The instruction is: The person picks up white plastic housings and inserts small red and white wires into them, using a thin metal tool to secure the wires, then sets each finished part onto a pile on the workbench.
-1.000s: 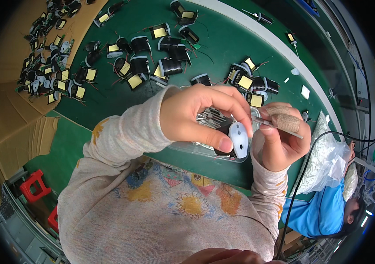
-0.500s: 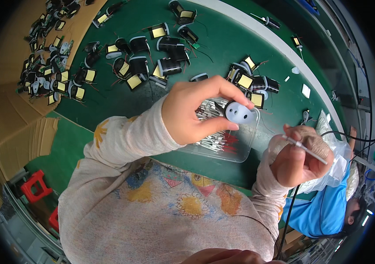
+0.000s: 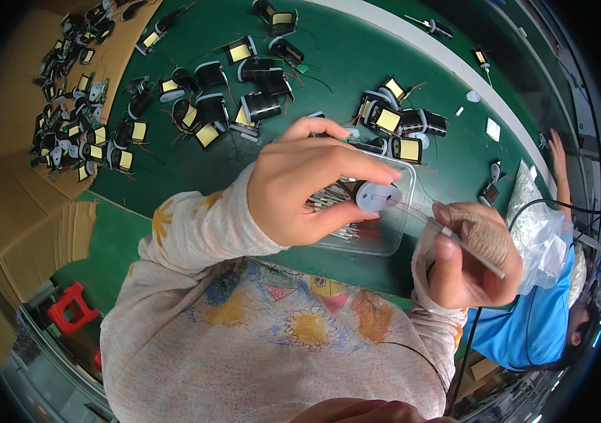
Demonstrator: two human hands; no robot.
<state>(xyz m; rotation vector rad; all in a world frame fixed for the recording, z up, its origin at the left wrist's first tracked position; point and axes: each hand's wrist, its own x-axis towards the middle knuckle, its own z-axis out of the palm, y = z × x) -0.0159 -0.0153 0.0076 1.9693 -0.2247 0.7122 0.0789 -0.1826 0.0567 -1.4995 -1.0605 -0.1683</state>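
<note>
Pinching a small white bobbin (image 3: 378,197) by its rim, left hand (image 3: 307,183) holds it above the clear tray (image 3: 392,240) near the tabletop's (image 3: 173,176) front edge. Right hand (image 3: 473,257) grips a thin tube (image 3: 469,247). Judged light, rigid; fine wire fragile.

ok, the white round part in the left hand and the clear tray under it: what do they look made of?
White round part: looks like moulded plastic, matt and opaque, with an even colour and soft edges. The left hand pinches it by the rim. Clear tray: probably thin transparent plastic, glossy; the green table and the metal pins inside show through its wall.
</note>
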